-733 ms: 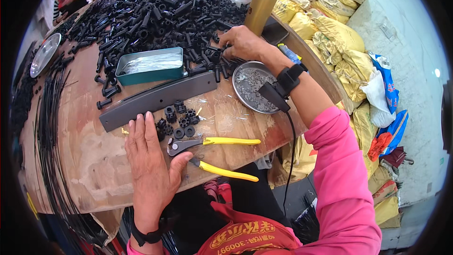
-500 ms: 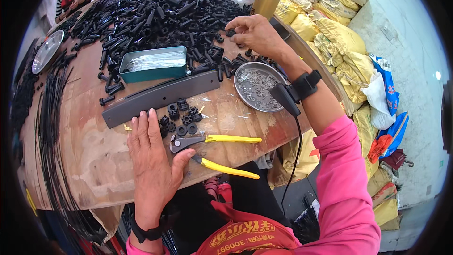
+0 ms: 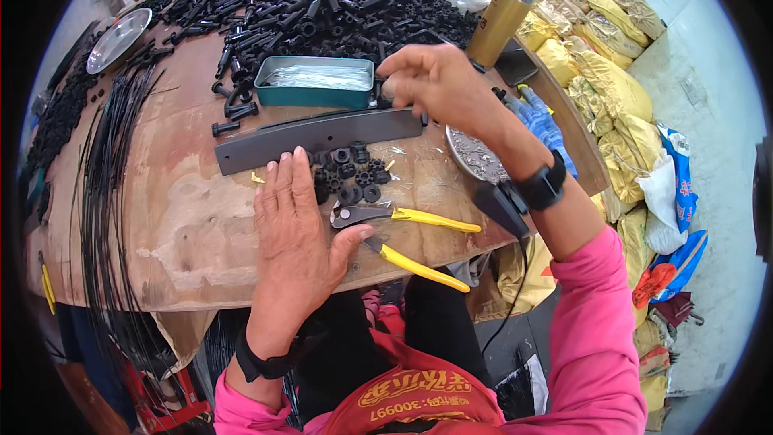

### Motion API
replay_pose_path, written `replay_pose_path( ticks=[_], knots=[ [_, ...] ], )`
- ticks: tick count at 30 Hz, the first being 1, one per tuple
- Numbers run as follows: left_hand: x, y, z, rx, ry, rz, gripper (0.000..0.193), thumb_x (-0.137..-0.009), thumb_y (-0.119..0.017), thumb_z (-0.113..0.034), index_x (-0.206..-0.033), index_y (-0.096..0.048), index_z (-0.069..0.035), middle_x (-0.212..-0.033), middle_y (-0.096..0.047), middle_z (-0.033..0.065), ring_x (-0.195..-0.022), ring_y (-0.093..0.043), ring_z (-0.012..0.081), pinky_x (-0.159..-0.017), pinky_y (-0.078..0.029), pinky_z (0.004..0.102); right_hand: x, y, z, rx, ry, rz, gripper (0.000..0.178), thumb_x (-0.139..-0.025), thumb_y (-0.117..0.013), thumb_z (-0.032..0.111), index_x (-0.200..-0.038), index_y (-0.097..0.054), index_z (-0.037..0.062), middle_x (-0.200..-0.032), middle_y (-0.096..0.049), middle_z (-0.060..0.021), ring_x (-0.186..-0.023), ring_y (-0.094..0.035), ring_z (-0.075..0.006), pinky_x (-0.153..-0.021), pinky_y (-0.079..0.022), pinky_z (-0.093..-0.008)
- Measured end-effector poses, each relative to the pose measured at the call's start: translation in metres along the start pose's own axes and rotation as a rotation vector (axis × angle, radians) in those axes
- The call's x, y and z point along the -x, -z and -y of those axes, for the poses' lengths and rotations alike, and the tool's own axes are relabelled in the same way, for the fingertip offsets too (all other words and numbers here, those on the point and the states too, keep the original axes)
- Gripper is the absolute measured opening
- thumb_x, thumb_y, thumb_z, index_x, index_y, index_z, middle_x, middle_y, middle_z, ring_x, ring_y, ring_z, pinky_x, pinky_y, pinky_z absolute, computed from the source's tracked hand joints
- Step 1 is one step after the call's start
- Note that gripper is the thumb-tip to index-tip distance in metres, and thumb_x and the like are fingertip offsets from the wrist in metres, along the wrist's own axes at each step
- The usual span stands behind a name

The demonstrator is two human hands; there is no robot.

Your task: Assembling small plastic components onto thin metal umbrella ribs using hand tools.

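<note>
My left hand (image 3: 294, 229) lies flat on the wooden table, fingers stretched out, holding nothing. Its fingertips are beside a cluster of small black ring-like and toothed parts (image 3: 350, 171). Yellow-handled cutting pliers (image 3: 431, 219) lie with their jaws apart, close to the left thumb. My right hand (image 3: 439, 84) hovers with curled fingers at the right end of a green tin (image 3: 314, 95) that holds thin clear strips. What those fingers hold, if anything, I cannot make out. Between the tin and the black parts lies a long dark grey bar (image 3: 322, 142).
A large heap of black bolt-like parts (image 3: 322, 8) covers the far table. A round metal dish (image 3: 475, 153) of small scraps sits under my right forearm, near a blue glove (image 3: 539, 121) and a gold tumbler (image 3: 501, 24). Long black strips (image 3: 113, 185) hang over the left edge.
My right hand has come from the heap's right edge, near the tumbler, to the green tin's right end. My left hand stays flat beside the small black parts. The whole view has shifted.
</note>
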State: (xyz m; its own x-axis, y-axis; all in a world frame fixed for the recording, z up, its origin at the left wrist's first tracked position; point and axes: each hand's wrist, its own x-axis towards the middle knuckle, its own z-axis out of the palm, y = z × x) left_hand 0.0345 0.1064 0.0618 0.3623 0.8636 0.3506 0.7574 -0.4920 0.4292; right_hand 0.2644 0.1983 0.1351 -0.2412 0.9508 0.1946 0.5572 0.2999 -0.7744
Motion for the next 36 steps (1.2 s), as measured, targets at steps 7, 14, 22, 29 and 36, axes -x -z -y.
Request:
replay_pose_path(
  ticks=[7,14,22,29,36],
  knots=[
    [-0.002,0.002,-0.003,0.004,0.000,0.029,0.095,-0.077,-0.068,-0.040,-0.142,-0.017,0.005,-0.141,-0.027,0.0305,-0.134,-0.023,0.0452,-0.109,-0.019,0.0531,-0.044,0.029,-0.067,0.792,0.015,-0.127,0.011,-0.070,-0.063,0.009,-0.079,-0.069,0.0049,-0.073,-0.064,-0.0161,-0.068,-0.064,-0.0306,-0.064,-0.050,-0.0385],
    [-0.003,0.006,-0.005,-0.031,0.022,0.072,0.091,-0.079,-0.065,-0.041,-0.142,-0.018,0.005,-0.142,-0.027,0.0298,-0.134,-0.023,0.0432,-0.111,-0.017,0.0492,-0.071,0.013,-0.064,0.918,-0.222,-0.050,0.021,-0.070,-0.057,0.014,-0.083,-0.069,0.0022,-0.090,-0.065,-0.0213,-0.089,-0.063,-0.0366,-0.079,-0.052,-0.0431],
    [-0.003,0.002,-0.005,-0.035,-0.012,0.064,0.091,-0.081,-0.062,-0.045,-0.142,-0.019,0.005,-0.142,-0.027,0.0296,-0.134,-0.023,0.0425,-0.111,-0.017,0.0484,-0.061,0.009,-0.046,0.774,-0.423,-0.181,0.027,-0.073,-0.059,0.010,-0.094,-0.068,-0.0041,-0.098,-0.066,-0.0239,-0.094,-0.064,-0.0389,-0.081,-0.052,-0.0410],
    [-0.001,0.002,-0.002,0.003,-0.014,0.021,0.093,-0.079,-0.065,-0.043,-0.143,-0.017,0.004,-0.143,-0.026,0.0284,-0.134,-0.024,0.0418,-0.111,-0.018,0.0473,-0.019,-0.005,-0.005,0.997,0.027,-0.454,0.021,-0.071,-0.059,0.008,-0.091,-0.066,0.0061,-0.087,-0.066,-0.0171,-0.086,-0.062,-0.0313,-0.075,-0.049,-0.0438],
    [-0.002,0.000,-0.002,0.067,-0.027,-0.019,0.095,-0.078,-0.067,-0.041,-0.142,-0.016,0.007,-0.142,-0.026,0.0290,-0.132,-0.024,0.0442,-0.109,-0.020,0.0499,0.036,-0.038,0.038,0.006,0.133,-0.003,0.020,-0.074,-0.065,0.005,-0.093,-0.063,-0.0018,-0.073,-0.066,-0.0102,-0.067,-0.065,-0.0151,-0.064,-0.052,-0.0283]
  ],
)
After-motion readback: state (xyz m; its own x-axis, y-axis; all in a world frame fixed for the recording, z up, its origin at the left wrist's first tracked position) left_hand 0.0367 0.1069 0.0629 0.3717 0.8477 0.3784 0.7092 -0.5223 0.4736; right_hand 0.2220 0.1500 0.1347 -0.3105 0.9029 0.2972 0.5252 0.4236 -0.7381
